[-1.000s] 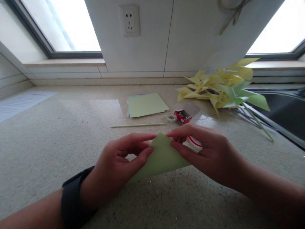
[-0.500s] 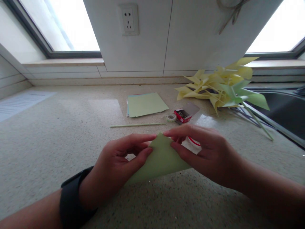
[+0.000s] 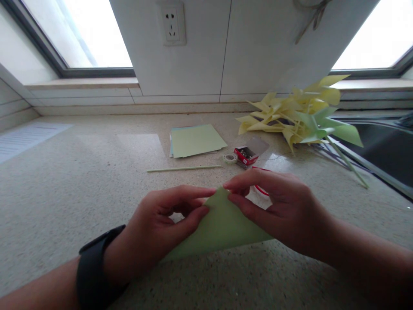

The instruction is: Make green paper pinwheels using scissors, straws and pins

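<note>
A person's left hand (image 3: 158, 230) and right hand (image 3: 284, 211) pinch the top corner of a folded green paper (image 3: 222, 228) over the countertop (image 3: 64, 193); paper pinwheels (image 3: 300, 116) lie near its right edge.

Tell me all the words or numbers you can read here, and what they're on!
None can be read.
Printed sheet at the far left of the counter: lines of text, too blurred to read.
Red box of small metal bits: any label is too small to read.
Green paper in both hands: blank.

Speckled countertop (image 3: 80, 193) bears paper stack (image 3: 196, 140), straw (image 3: 183, 168), pin box (image 3: 245, 155), pinwheels (image 3: 300, 116).
</note>
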Tool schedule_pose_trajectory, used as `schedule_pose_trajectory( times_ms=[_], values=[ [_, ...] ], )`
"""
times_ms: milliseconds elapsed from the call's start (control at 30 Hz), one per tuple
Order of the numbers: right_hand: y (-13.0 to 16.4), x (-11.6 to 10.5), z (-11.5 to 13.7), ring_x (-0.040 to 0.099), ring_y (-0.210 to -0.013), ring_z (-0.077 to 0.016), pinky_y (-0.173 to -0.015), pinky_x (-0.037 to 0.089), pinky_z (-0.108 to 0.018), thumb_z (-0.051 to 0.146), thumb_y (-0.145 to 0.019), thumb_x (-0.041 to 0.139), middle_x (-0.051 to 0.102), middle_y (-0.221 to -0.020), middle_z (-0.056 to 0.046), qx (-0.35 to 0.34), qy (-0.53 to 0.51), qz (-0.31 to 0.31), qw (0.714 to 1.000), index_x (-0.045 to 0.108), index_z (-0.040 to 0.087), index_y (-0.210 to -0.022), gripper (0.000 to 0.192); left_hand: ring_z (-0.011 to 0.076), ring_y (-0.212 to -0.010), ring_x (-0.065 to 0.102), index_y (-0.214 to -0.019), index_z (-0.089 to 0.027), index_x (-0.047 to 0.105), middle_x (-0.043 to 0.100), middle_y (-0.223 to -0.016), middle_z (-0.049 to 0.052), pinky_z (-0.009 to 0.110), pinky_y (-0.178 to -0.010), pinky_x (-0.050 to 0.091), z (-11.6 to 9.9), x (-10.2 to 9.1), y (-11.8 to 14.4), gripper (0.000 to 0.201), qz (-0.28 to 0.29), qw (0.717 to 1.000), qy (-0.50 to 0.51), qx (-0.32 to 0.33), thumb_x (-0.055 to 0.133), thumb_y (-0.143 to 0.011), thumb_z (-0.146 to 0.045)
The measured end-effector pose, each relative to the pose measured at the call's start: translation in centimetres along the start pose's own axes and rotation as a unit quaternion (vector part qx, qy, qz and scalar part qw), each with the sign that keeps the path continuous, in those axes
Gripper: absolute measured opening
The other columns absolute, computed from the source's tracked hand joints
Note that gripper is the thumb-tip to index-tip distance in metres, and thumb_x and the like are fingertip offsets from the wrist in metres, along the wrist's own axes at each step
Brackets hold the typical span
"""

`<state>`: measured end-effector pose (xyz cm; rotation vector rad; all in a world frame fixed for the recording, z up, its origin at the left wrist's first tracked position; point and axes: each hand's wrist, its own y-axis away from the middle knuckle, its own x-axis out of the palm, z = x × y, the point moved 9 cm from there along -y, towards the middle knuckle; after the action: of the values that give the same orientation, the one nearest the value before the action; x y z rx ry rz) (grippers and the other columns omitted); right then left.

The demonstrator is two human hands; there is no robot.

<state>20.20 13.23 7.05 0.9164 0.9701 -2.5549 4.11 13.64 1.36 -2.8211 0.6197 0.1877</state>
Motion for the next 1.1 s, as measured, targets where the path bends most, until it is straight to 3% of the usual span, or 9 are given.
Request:
schedule_pose_trajectory(
  times_ms=[1100],
  values=[
    [-0.06, -0.07, 0.01, 0.065, -0.07, -0.0087, -0.064, 0.052, -0.02, 0.016, -0.087, 0.067, 0.072, -0.079, 0.003, 0.01, -0.039, -0.004, 0.999, 0.071, 0.02, -0.095, 0.01, 0.0085, -0.08, 0.075, -0.119, -0.039, 0.073, 0.081, -0.096, -0.005, 0.012, -0.071, 0.058, -0.25, -0.26, 0.02, 0.038, -0.016, 0.999, -0.025, 0.02, 0.069, -0.091, -0.014]
  ],
)
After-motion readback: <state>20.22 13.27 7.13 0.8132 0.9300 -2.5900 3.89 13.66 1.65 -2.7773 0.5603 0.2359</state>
